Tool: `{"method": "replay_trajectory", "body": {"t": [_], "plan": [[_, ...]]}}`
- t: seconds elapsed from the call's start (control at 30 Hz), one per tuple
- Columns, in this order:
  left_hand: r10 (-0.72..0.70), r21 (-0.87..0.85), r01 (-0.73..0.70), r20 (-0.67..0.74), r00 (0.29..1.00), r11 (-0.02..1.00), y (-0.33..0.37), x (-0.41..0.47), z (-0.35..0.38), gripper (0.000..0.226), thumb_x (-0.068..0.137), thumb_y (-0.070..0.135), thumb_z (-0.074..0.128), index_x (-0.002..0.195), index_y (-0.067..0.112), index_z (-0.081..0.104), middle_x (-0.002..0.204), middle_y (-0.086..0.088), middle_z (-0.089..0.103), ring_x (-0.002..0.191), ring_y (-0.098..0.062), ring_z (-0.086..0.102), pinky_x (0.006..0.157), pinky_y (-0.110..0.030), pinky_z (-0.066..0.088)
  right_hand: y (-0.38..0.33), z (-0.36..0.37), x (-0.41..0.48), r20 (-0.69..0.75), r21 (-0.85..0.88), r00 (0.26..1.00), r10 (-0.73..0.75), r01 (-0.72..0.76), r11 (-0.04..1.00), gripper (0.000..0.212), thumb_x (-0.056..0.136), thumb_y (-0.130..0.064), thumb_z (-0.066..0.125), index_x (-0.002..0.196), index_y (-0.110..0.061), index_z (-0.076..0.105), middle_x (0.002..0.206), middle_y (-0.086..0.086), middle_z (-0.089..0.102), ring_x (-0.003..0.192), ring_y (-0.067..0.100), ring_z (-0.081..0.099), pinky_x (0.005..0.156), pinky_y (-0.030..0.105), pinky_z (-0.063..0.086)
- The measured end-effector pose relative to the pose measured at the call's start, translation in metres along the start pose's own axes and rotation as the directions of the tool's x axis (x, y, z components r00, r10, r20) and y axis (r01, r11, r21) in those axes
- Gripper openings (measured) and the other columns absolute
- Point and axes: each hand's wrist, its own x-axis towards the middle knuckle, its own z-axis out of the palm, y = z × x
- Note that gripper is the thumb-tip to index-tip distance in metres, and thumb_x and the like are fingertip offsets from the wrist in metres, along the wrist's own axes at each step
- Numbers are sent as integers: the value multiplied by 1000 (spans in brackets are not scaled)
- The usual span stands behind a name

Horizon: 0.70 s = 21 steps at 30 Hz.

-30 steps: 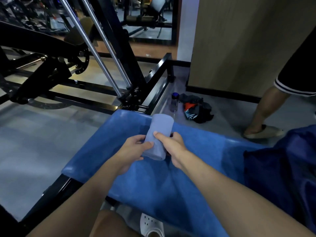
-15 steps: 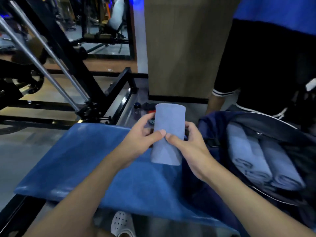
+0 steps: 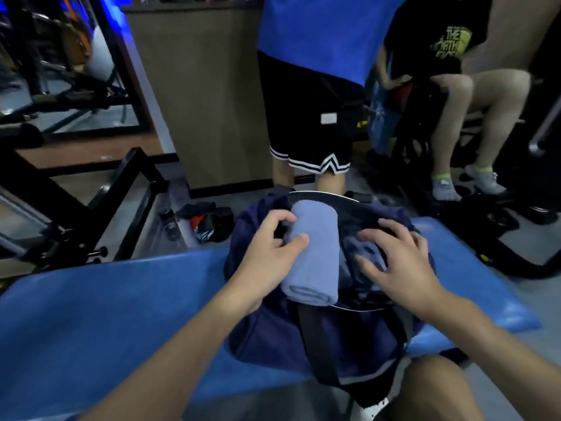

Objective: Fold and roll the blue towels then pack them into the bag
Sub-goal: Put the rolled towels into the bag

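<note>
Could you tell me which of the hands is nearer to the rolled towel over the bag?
Left. The left hand grips the rolled towel from its left side, over the open bag. The right hand is spread apart from it, to its right.

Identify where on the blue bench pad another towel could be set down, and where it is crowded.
Free: the bench pad left of the bag, and a smaller strip right of it. Crowded: the bag mouth, with the rolled towel, left hand and right hand.

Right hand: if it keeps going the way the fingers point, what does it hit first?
Probably the rolled towels already lying inside the open bag: the right hand is spread just over them, fingers aimed left and down. Depth is unclear; it may already touch.
</note>
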Motion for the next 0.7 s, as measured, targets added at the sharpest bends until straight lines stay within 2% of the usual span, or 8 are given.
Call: {"method": "replay_trajectory", "body": {"t": [0.07, 0.17, 0.23, 0.3, 0.43, 0.53, 0.63, 0.7], "plan": [[-27, 40, 26, 40, 999, 999, -3, 5, 18, 21, 88, 36, 62, 107, 38, 53, 83, -12, 54, 73, -22, 50, 69, -38, 39, 18, 1, 1, 56, -210, 998, -37, 48, 977, 57, 79, -44, 63, 132, -27, 53, 134, -11, 55, 147, 21, 16, 115, 49, 8], [-73, 106, 67, 49, 996, 992, -4, 18, 38, 12, 95, 28, 58, 106, 32, 54, 92, -3, 51, 79, -16, 45, 70, -32, 36, 37, 5, 9, 131, -402, 990, -61, 109, 909, 82, 70, -60, 53, 144, -27, 40, 145, -8, 47, 148, 32, 14, 112, 67, 7], [-106, 155, 98, 44, 993, 983, -3, 29, 48, 14, 96, 27, 56, 109, 28, 53, 93, 1, 51, 81, -15, 45, 71, -30, 35, 44, 6, 16, 168, -457, 985, -34, 108, 883, 99, 65, -66, 64, 149, -29, 28, 149, -1, 40, 148, 34, 11, 111, 69, 9], [-144, 199, 135, 33, 989, 971, -3, 41, 56, 16, 96, 28, 55, 111, 28, 51, 87, 0, 51, 75, -16, 44, 67, -30, 34, 50, 7, 22, 176, -494, 984, -27, 112, 862, 113, 58, -64, 73, 152, -30, 20, 152, 5, 34, 148, 35, 9, 111, 69, 11], [-242, 264, 226, 30, 970, 938, 0, 59, 67, 21, 96, 29, 51, 116, 29, 46, 68, 0, 42, 58, -16, 35, 54, -29, 28, 61, 6, 27, 167, -505, 985, -40, 120, 854, 127, 50, -61, 77, 154, -30, 11, 156, 11, 25, 149, 36, 4, 111, 69, 11], [-279, 271, 261, 30, 960, 927, 5, 70, 76, 21, 97, 29, 49, 117, 28, 45, 73, -1, 44, 62, -17, 38, 59, -29, 32, 67, 3, 28, 168, -509, 984, -62, 141, 849, 136, 44, -56, 83, 154, -29, 9, 155, 13, 28, 148, 38, 9, 110, 70, 15], [-270, 290, 256, 8, 963, 922, 7, 81, 85, 22, 97, 28, 49, 118, 27, 44, 73, 0, 46, 64, -17, 40, 59, -29, 33, 70, 3, 29, 165, -512, 984, -63, 140, 848, 141, 41, -69, 80, 155, -29, 6, 156, 13, 27, 149, 37, 7, 111, 70, 14], [-251, 258, 247, -16, 968, 934, 4, 88, 87, 23, 96, 27, 51, 118, 26, 45, 86, -2, 54, 71, -18, 47, 61, -32, 39, 70, 2, 30, 150, -503, 987, -66, 134, 854, 143, 42, -73, 78, 155, -30, 3, 156, 12, 26, 149, 36, 4, 112, 69, 13]]}}
